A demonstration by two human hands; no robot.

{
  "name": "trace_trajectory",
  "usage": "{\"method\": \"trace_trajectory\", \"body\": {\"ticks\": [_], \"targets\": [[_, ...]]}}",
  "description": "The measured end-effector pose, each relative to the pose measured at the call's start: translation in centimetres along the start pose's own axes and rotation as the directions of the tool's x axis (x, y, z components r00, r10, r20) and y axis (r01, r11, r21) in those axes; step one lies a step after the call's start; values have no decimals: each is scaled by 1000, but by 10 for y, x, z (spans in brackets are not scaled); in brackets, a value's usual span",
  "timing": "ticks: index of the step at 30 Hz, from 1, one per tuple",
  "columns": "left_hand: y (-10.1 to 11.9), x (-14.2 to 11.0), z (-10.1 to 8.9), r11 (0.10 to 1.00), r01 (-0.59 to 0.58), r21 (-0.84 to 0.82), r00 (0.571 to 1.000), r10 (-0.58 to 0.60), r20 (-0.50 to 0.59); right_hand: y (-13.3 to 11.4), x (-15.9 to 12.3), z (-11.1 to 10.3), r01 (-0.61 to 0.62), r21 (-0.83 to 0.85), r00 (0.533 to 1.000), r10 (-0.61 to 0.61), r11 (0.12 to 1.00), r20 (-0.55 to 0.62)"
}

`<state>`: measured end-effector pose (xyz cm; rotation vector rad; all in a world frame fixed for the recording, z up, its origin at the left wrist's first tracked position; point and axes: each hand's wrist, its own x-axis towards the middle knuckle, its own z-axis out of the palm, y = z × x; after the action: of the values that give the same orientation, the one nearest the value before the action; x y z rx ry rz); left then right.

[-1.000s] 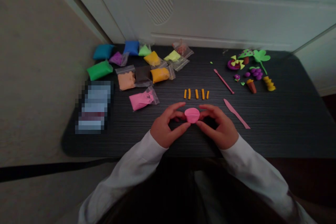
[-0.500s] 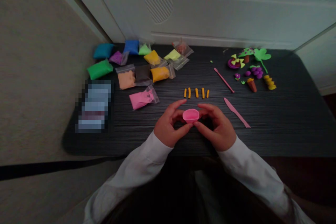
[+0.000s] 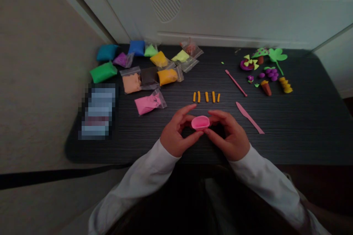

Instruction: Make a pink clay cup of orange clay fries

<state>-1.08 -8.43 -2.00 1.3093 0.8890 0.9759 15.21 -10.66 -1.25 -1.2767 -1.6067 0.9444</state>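
Note:
Between my two hands is a small pink clay cup (image 3: 200, 123), its hollow facing up toward me. My left hand (image 3: 176, 132) grips its left side between thumb and fingers. On the opposite side my right hand (image 3: 230, 134) pinches it the same way, thumb at the near wall. The fingers behind the cup are partly hidden. Just beyond the hands, several short orange clay sticks (image 3: 206, 97) lie in a row. To the right of my right hand rest a pink clay knife (image 3: 249, 117) and a thin pink modelling tool (image 3: 236, 82).
Bags of coloured clay, among them a pink one (image 3: 147, 104) and a green one (image 3: 103, 72), lie at the left of the dark table (image 3: 303, 132). A blurred-out device (image 3: 99, 112) lies at the left edge. Finished clay figures, such as purple grapes (image 3: 272, 74), stand at the far right.
The pink cup's opening has changed shape slightly and looks more evenly oval. Both hands keep nearly the same grip, and the view has shifted a little.

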Motion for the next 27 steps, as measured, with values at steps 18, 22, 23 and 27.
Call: {"method": "trace_trajectory", "body": {"ticks": [18, 22, 23, 27], "targets": [[8, 6, -1, 916, 217, -336, 972, -235, -12, -2, -1, 0, 7, 10, 999, -6, 1000, -46], [10, 13, -8, 749, 341, -568, 916, -400, 22, -6, -1, 0, 150, -209, 973, -182, 966, -144], [11, 14, -8, 716, 358, -599, 906, -422, 36, -6, -1, 0, 191, -264, 961, -235, 946, -147], [12, 15, -4, 650, 412, -639, 881, -463, 97, -7, 1, 2, 249, -334, 940, -310, 909, -143]]}}
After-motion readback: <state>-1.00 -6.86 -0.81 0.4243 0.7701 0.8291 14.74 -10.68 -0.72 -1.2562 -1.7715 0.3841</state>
